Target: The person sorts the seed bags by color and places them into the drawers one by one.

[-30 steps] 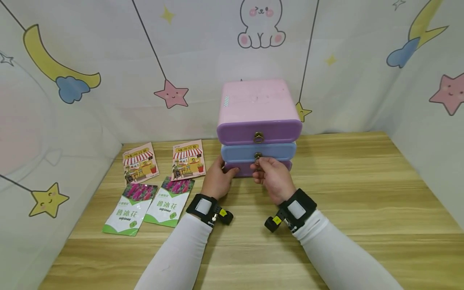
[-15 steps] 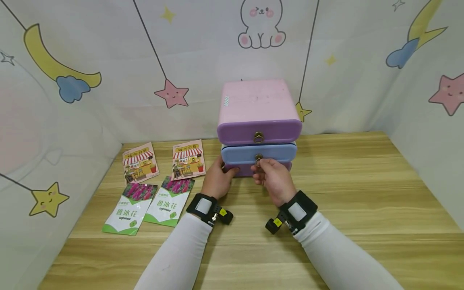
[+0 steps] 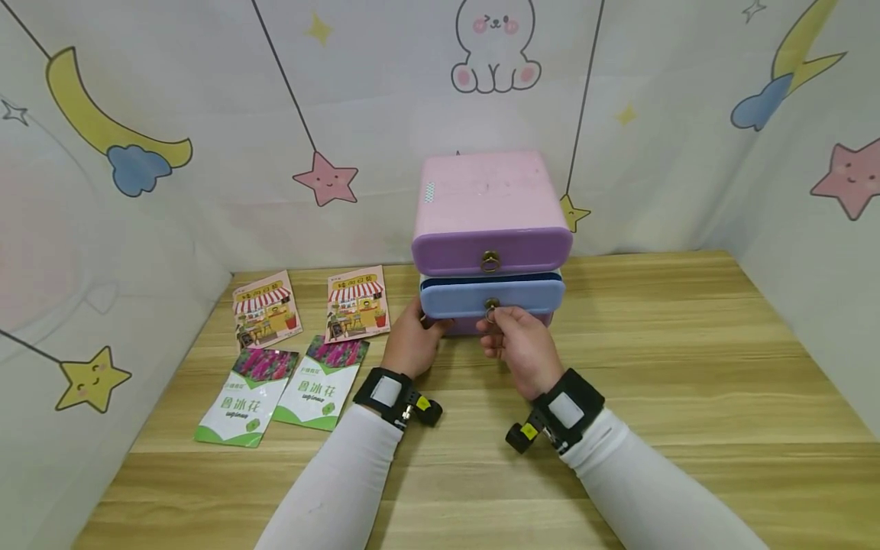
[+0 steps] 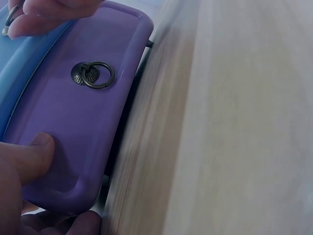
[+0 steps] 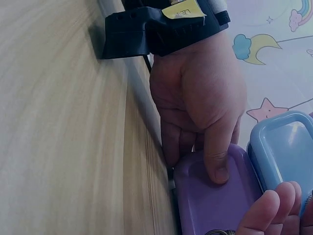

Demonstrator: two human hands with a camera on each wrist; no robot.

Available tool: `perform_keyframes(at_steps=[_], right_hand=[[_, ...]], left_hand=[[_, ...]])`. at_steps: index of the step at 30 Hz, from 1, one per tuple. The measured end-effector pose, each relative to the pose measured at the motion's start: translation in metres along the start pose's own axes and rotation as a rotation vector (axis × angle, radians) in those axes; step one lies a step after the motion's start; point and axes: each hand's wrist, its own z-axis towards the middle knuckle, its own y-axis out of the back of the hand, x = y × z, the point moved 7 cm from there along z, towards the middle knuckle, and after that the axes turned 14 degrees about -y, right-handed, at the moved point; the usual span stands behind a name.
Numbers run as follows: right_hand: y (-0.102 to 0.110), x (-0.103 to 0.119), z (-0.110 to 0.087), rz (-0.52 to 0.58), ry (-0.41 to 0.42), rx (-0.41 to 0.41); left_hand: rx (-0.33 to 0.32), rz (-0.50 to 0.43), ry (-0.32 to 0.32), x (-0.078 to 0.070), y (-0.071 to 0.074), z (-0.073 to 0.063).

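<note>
My right hand [image 3: 525, 347] pinches the ring [image 3: 491, 313] — the blue drawer [image 3: 454, 300], just behind it, stands slightly out; light, stiff and slick, I judge, so best held there. To its left, my left hand [image 3: 412, 340] clasps the bottom drawer [image 4: 61, 115], thumb on its front.

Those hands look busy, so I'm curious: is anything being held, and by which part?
Yes. The right hand holds the blue middle drawer by its ring pull; the left hand grips the bottom purple drawer by its left end.
</note>
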Motion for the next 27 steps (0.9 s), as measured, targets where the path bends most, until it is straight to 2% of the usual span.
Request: perform_keyframes(at_steps=[17,27], right_hand=[[0.002,-0.006,-0.010,-0.008,-0.004,-0.015],[0.002,-0.010,-0.017,-0.008,0.008,-0.014]], left_hand=[[0.008,0.034,-0.039,-0.001,0.002,0.000],[-0.003,0.043,-0.037,0.000,0.002,0.000]])
